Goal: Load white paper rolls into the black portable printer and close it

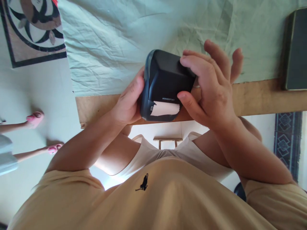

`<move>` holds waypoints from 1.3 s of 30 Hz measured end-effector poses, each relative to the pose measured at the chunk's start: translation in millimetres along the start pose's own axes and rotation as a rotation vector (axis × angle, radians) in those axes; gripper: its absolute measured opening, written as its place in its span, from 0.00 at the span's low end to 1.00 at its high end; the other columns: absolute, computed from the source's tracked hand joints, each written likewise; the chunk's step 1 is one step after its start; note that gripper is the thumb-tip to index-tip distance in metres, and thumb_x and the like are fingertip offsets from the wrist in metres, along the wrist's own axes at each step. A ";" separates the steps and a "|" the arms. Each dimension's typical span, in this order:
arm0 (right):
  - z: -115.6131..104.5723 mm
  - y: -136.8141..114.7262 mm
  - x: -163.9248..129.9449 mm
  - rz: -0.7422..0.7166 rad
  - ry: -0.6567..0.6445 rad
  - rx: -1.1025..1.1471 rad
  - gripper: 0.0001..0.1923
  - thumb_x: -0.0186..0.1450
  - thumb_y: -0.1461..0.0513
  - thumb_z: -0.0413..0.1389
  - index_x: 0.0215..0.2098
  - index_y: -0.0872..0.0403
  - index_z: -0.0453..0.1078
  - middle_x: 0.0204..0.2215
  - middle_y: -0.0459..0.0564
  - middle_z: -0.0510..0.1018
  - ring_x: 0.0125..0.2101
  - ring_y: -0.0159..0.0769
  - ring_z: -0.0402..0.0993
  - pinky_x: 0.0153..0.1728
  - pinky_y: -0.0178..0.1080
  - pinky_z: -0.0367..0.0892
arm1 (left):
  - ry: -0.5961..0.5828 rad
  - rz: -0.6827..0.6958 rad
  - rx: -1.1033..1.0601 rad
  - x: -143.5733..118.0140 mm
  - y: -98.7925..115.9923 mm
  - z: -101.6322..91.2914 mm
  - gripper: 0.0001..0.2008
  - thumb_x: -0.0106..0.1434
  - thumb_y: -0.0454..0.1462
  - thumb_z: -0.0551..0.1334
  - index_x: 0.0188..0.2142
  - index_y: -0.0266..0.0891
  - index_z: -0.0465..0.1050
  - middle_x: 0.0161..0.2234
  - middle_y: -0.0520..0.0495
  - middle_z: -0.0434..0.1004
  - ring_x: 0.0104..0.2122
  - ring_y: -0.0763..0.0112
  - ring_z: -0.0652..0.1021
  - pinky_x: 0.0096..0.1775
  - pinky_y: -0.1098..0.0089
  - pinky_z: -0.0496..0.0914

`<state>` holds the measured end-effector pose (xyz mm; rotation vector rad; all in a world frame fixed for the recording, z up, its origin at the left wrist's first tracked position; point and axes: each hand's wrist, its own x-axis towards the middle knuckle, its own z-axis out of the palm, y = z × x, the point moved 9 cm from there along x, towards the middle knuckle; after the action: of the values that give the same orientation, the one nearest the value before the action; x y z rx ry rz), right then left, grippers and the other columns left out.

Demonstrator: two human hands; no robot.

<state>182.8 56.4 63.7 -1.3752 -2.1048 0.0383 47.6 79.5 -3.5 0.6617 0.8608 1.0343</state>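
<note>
A dark label printer (172,76) marked NIIMBOT is held tilted above the near edge of the table. A torn strip of whitish paper (165,109) sticks out of the slot at its lower end. My left hand (130,99) is closed around the printer's left side; its fingers are hidden underneath. On the right side, my right hand (213,86) has its thumb and index finger against the printer's casing, while other fingers are raised and spread.
Pale green cloth (107,48) covers the wooden table (259,95). A dark flat object (297,51) lies at the right. Another person's feet in pink footwear (35,119) show on the floor at left. Below the table edge is a small wooden stool (168,139).
</note>
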 end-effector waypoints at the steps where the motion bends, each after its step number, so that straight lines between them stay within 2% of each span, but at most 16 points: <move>1: -0.4 2.4 -0.4 0.013 -0.002 0.006 0.25 0.74 0.47 0.42 0.63 0.46 0.61 0.61 0.51 0.74 0.69 0.51 0.60 0.69 0.69 0.46 | -0.003 -0.024 -0.011 1.4 -0.2 0.7 0.22 0.65 0.53 0.59 0.49 0.42 0.73 0.51 0.44 0.80 0.65 0.56 0.70 0.61 0.59 0.70; 3: -1.4 6.7 -1.1 0.036 -0.009 0.007 0.23 0.74 0.50 0.43 0.62 0.46 0.63 0.60 0.50 0.74 0.69 0.51 0.60 0.69 0.68 0.45 | -0.010 -0.045 -0.031 3.8 1.6 -0.5 0.20 0.69 0.50 0.56 0.48 0.38 0.74 0.47 0.42 0.82 0.63 0.55 0.73 0.63 0.57 0.69; 5: -2.4 7.2 -1.5 0.026 -0.009 -0.009 0.23 0.73 0.50 0.44 0.62 0.47 0.64 0.60 0.49 0.75 0.69 0.50 0.60 0.69 0.67 0.45 | -0.014 -0.084 -0.028 5.2 0.1 -4.8 0.24 0.70 0.52 0.54 0.48 0.35 0.76 0.43 0.42 0.84 0.60 0.54 0.75 0.62 0.55 0.69; 8: -2.1 5.3 -1.8 -0.001 -0.003 -0.029 0.24 0.72 0.48 0.46 0.63 0.46 0.63 0.60 0.49 0.75 0.69 0.52 0.60 0.68 0.67 0.47 | -0.029 -0.103 -0.017 6.8 -2.4 -11.3 0.28 0.70 0.55 0.53 0.50 0.34 0.77 0.44 0.42 0.84 0.59 0.54 0.77 0.60 0.57 0.71; 12: -0.2 5.7 -2.3 0.003 0.004 -0.039 0.26 0.71 0.47 0.47 0.64 0.46 0.62 0.60 0.49 0.75 0.69 0.53 0.59 0.69 0.67 0.47 | -0.045 -0.074 -0.056 8.4 -3.0 -14.8 0.27 0.70 0.52 0.54 0.50 0.33 0.79 0.47 0.44 0.84 0.59 0.58 0.77 0.60 0.61 0.73; 14: 0.7 5.1 -2.3 -0.013 -0.011 -0.045 0.27 0.71 0.47 0.47 0.64 0.47 0.61 0.60 0.50 0.74 0.69 0.54 0.59 0.68 0.66 0.48 | -0.050 -0.077 -0.051 8.1 -3.9 -15.2 0.26 0.70 0.52 0.54 0.51 0.34 0.79 0.47 0.46 0.84 0.59 0.58 0.77 0.58 0.62 0.75; 20: -2.0 0.9 -2.3 -0.088 -0.004 -0.049 0.29 0.69 0.46 0.49 0.65 0.49 0.61 0.62 0.52 0.73 0.69 0.53 0.61 0.61 0.57 0.61 | -0.089 -0.073 -0.051 5.6 -1.9 -15.5 0.26 0.72 0.51 0.52 0.51 0.35 0.78 0.49 0.48 0.83 0.61 0.58 0.75 0.59 0.64 0.74; 25: 1.3 -1.6 -3.8 -0.083 0.013 -0.024 0.31 0.69 0.45 0.48 0.65 0.48 0.59 0.62 0.51 0.73 0.69 0.54 0.60 0.61 0.57 0.60 | -0.068 -0.071 -0.009 5.1 -2.5 -21.2 0.24 0.70 0.51 0.54 0.51 0.37 0.77 0.48 0.48 0.84 0.65 0.55 0.71 0.58 0.62 0.74; 31: -1.7 -8.2 -4.3 -0.100 0.076 -0.014 0.31 0.70 0.46 0.46 0.64 0.53 0.61 0.60 0.55 0.75 0.67 0.56 0.63 0.60 0.57 0.60 | -0.017 -0.042 0.025 6.7 -3.3 -27.2 0.22 0.66 0.54 0.59 0.45 0.42 0.80 0.43 0.48 0.85 0.64 0.52 0.71 0.57 0.61 0.73; 33: -1.2 -9.9 -3.8 -0.111 0.047 -0.037 0.32 0.70 0.45 0.46 0.64 0.54 0.61 0.60 0.55 0.75 0.68 0.55 0.62 0.60 0.56 0.61 | -0.022 -0.015 0.030 7.6 -3.0 -27.9 0.22 0.66 0.56 0.59 0.43 0.42 0.80 0.41 0.48 0.85 0.61 0.52 0.75 0.54 0.62 0.74; 36: 1.2 -7.9 -2.8 -0.089 -0.025 -0.067 0.33 0.70 0.42 0.45 0.65 0.53 0.59 0.62 0.53 0.73 0.70 0.53 0.60 0.62 0.57 0.60 | -0.021 0.057 0.049 7.9 1.0 -27.5 0.22 0.70 0.54 0.55 0.38 0.41 0.81 0.37 0.48 0.83 0.45 0.62 0.82 0.45 0.66 0.75; 39: 0.5 -5.7 -2.3 -0.071 -0.042 -0.070 0.34 0.70 0.42 0.47 0.66 0.51 0.58 0.63 0.53 0.72 0.70 0.52 0.59 0.62 0.57 0.60 | -0.021 0.111 0.045 7.8 5.0 -24.4 0.23 0.73 0.52 0.53 0.37 0.41 0.81 0.34 0.49 0.81 0.35 0.69 0.80 0.39 0.69 0.74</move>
<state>178.5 52.0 64.2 -1.3500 -2.2070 -0.0359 26.5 90.4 -14.2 0.7639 0.8392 1.1078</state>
